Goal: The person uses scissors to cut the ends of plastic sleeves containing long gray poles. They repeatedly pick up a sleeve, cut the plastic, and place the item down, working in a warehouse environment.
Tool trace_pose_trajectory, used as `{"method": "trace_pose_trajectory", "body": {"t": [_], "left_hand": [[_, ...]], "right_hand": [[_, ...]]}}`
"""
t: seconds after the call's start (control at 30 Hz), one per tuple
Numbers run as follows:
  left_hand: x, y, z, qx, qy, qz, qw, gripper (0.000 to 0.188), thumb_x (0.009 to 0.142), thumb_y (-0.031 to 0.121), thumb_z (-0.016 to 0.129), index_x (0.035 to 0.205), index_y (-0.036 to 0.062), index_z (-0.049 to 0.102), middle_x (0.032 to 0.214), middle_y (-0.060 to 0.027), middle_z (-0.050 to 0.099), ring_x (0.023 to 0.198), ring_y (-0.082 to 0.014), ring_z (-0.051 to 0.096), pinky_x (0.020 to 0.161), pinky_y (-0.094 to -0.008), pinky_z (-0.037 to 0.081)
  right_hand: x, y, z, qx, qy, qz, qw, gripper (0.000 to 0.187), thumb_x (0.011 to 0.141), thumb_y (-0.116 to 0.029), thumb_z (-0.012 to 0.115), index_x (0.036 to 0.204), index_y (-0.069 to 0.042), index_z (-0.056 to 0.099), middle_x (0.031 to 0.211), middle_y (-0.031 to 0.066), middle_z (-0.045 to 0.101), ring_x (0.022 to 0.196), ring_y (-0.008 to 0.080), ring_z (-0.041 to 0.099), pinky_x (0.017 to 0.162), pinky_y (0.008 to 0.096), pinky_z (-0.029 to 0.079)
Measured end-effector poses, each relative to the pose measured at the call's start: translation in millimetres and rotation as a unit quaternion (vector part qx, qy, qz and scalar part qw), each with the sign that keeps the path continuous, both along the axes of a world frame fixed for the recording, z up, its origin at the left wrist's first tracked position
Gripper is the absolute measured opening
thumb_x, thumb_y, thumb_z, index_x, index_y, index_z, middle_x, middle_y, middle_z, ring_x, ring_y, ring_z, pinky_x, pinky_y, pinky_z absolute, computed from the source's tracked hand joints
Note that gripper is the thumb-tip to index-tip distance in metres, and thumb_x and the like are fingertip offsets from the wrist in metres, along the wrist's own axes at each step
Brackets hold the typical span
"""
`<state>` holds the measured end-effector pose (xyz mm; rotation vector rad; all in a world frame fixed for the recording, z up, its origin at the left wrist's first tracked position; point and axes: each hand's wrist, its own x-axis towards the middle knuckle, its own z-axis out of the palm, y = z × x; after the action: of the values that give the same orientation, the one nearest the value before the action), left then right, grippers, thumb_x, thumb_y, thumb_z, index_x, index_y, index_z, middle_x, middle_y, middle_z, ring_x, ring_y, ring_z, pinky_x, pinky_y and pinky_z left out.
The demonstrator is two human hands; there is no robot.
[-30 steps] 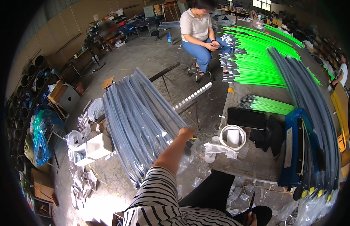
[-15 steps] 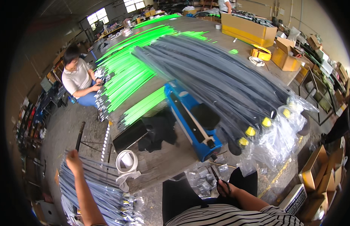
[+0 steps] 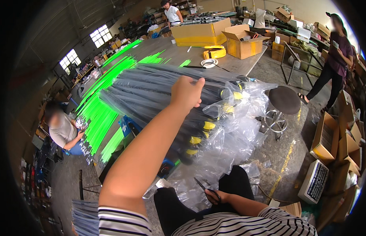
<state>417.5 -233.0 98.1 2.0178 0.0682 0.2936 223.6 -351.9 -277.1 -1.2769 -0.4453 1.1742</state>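
My left hand (image 3: 186,94) reaches over a pile of dark rods (image 3: 141,84) in clear plastic sleeves. Its fingers are curled at the top of the pile, apparently around one sleeved rod; my palm hides most of the grip. Loose clear plastic (image 3: 234,135) bunches at the rods' right ends, where yellow end pieces (image 3: 209,125) show through. Down by my lap, my right hand (image 3: 219,196) is closed on black-handled scissors (image 3: 201,183), their blades pointing up and left. A blue tool or machine (image 3: 129,126) is partly hidden behind my left forearm.
Bright green rods (image 3: 102,120) lie left of the pile, beside a seated person (image 3: 61,128). A yellow strap roll (image 3: 214,52) and cartons (image 3: 244,41) stand on the far tabletop. At right are a round stool (image 3: 284,99), a standing person (image 3: 337,59) and open boxes (image 3: 324,135).
My left hand has swung from the lower-left bundle of sleeved rods to the large pile on the table. The view has turned right. My right hand keeps the scissors near my lap.
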Motion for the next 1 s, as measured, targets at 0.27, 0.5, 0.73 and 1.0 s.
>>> {"method": "trace_pose_trajectory", "body": {"t": [0.27,0.5,0.73,1.0], "left_hand": [[85,-1,-43,-0.221,0.16,0.085,0.958,0.023,0.069,0.014,0.069,0.078,-0.0023,0.056,0.069,-0.0116,0.058,0.046,-0.0181,0.053,0.035,-0.0252,0.037],[11,12,8,-0.475,0.078,-0.078,0.873,0.014,0.078,0.013,0.063,0.086,0.0051,0.055,0.075,-0.0053,0.058,0.064,-0.0153,0.056,0.061,-0.0268,0.047],[-71,35,47,-0.463,-0.05,-0.23,0.854,0.012,0.081,0.009,0.058,0.086,-0.0011,0.054,0.07,-0.0024,0.057,0.058,-0.0072,0.053,0.055,-0.0186,0.045],[-174,68,55,-0.352,-0.148,-0.268,0.884,0.013,0.079,0.006,0.059,0.086,0.0002,0.05,0.077,-0.0127,0.058,0.056,-0.0123,0.054,0.062,-0.0299,0.051]], "right_hand": [[-1,-19,9,0.007,-0.002,-0.034,0.999,0.064,0.087,-0.057,0.02,0.05,-0.009,0.039,0.045,0.0036,0.04,0.044,0.0143,0.04,0.047,0.0248,0.033],[-1,-32,9,-0.037,-0.045,-0.025,0.998,0.063,0.085,-0.058,0.028,0.05,-0.008,0.041,0.044,0.0038,0.042,0.043,0.0145,0.04,0.046,0.0253,0.033],[-39,-40,130,0.026,-0.144,-0.131,0.981,0.029,0.077,-0.025,0.064,0.062,-0.004,0.051,0.055,0.0026,0.051,0.045,0.0098,0.047,0.044,0.0247,0.036],[22,-49,295,0.38,-0.187,-0.37,0.827,0.038,0.08,-0.038,0.058,0.084,-0.006,0.038,0.12,0.0291,0.041,0.111,0.0367,0.045,0.091,0.0456,0.039]]}}
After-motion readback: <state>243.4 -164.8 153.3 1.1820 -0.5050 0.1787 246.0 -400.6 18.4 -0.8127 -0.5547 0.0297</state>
